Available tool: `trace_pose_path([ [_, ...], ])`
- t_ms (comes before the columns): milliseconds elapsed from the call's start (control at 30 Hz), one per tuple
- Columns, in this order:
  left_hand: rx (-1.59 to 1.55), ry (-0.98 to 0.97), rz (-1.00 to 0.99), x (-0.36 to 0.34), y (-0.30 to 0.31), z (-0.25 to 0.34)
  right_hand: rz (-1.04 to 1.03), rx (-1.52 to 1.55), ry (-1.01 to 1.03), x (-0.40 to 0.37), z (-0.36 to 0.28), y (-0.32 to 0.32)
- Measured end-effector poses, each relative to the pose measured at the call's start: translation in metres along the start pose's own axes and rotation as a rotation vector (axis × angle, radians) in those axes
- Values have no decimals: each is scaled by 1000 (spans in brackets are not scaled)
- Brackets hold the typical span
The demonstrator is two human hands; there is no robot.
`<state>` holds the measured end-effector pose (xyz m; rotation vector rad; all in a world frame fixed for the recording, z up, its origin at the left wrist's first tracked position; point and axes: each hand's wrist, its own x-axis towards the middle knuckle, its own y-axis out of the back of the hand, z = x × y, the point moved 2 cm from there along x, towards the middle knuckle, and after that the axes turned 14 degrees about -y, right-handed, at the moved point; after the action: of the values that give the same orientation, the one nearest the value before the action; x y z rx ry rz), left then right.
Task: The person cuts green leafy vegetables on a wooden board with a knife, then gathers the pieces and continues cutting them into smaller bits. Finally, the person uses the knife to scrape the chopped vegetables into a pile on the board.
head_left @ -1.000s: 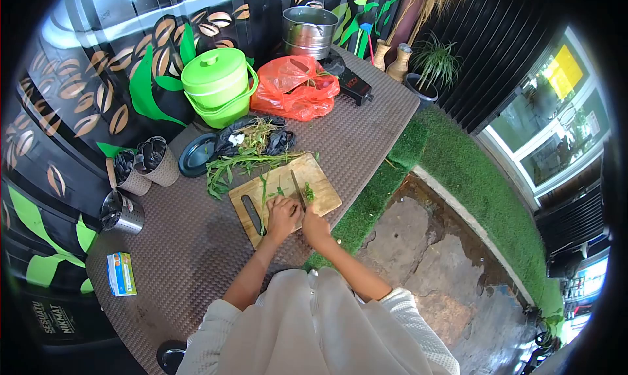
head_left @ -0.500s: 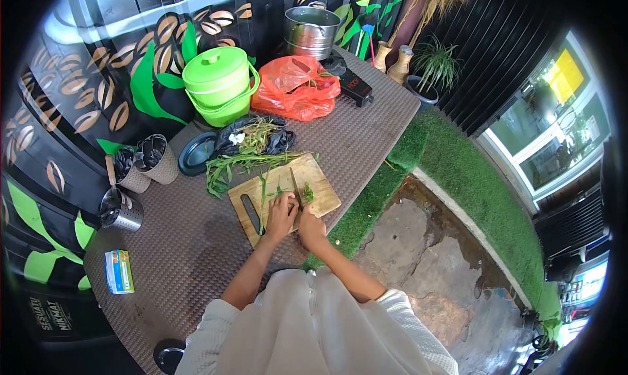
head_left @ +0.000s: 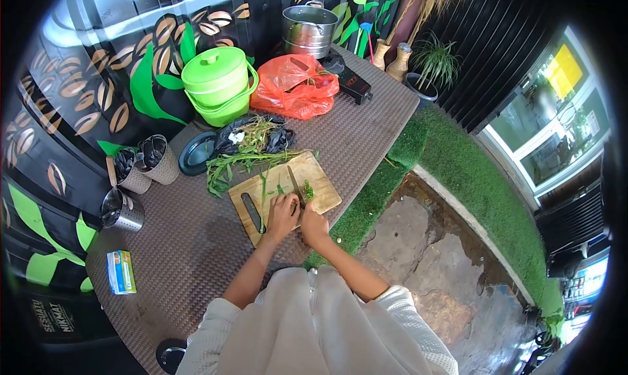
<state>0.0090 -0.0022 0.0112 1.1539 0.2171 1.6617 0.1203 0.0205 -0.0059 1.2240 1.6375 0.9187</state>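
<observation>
A wooden cutting board (head_left: 319, 173) lies on the brown mat table. My left hand (head_left: 282, 214) presses down on green stalks (head_left: 264, 186) on the board. My right hand (head_left: 314, 224) grips the handle of a knife (head_left: 296, 185), its blade lying across the board beside the left fingers. A small heap of chopped greens (head_left: 309, 191) sits just right of the blade. Long uncut green stalks (head_left: 242, 163) lie along the board's far edge.
Behind the board are a black bag of greens (head_left: 252, 135), a dark plate (head_left: 196, 155), a green lidded bucket (head_left: 217, 87), a red plastic bag (head_left: 294, 87) and a steel pot (head_left: 308, 29). Cutlery holders (head_left: 147, 162) and a small box (head_left: 121, 272) stand left. Grass lies beyond the table's right edge.
Both hands stay at the board with only small shifts; the knife blade has moved slightly over the stalks.
</observation>
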Motion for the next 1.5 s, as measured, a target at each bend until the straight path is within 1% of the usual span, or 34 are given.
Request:
trace_pose_path([
  [67, 14, -75, 9, 0, -1, 2, 85, -22, 45, 4, 6, -5],
  [200, -60, -71, 24, -5, -8, -5, 47, -48, 50, 3, 9, 8],
  [267, -128, -39, 60, -5, -10, -8, 15, -119, 57, 3, 7, 14],
  [367, -176, 11, 70, -4, -7, -6, -17, -89, 86, 3, 8, 16],
  [500, -196, 18, 81, -2, -5, -3, -12, -38, 81, -7, 7, 10],
  [567, -169, 1, 55, -1, -4, -2, -21, -10, 31, -11, 3, 6],
  [700, -177, -4, 30, -2, -6, -2, -12, 8, 56, 5, -1, 10],
  [767, -162, -23, 29, -3, -8, -5, -80, -21, 69, 16, -1, 13],
  [900, -173, 12, 54, -7, -11, -10, -72, -30, 82, -1, 2, 12],
  [967, -156, 41, 26, -7, -12, -11, -13, -7, 25, -11, 1, 4],
  [1033, -212, 59, 31, -8, -13, -13, -17, -13, 9, -6, -2, 4],
  [1067, -267, 78, 37, -9, -14, -14, -28, -15, 38, 2, -3, 7],
  [1133, -286, 98, 44, -10, -13, -11, -41, -13, 60, 7, 1, 10],
  [1200, -300, 111, 57, -8, -13, -12, -75, -57, 148, 12, 3, 15],
  [1233, -293, 123, 63, -9, -14, -13, -72, -55, 150, 8, 1, 13],
  [1300, -289, 129, 72, -8, -13, -14, -70, -19, 33, -5, 1, 8],
  [1333, -280, 118, 78, -7, -11, -13, -75, -25, 14, -9, -2, 5],
  [1433, -270, 124, 97, -7, -12, -13, -13, -58, 33, -5, -4, 1],
  [1500, -267, 136, 102, -10, -11, -12, -37, -55, 42, 5, 0, 3],
])
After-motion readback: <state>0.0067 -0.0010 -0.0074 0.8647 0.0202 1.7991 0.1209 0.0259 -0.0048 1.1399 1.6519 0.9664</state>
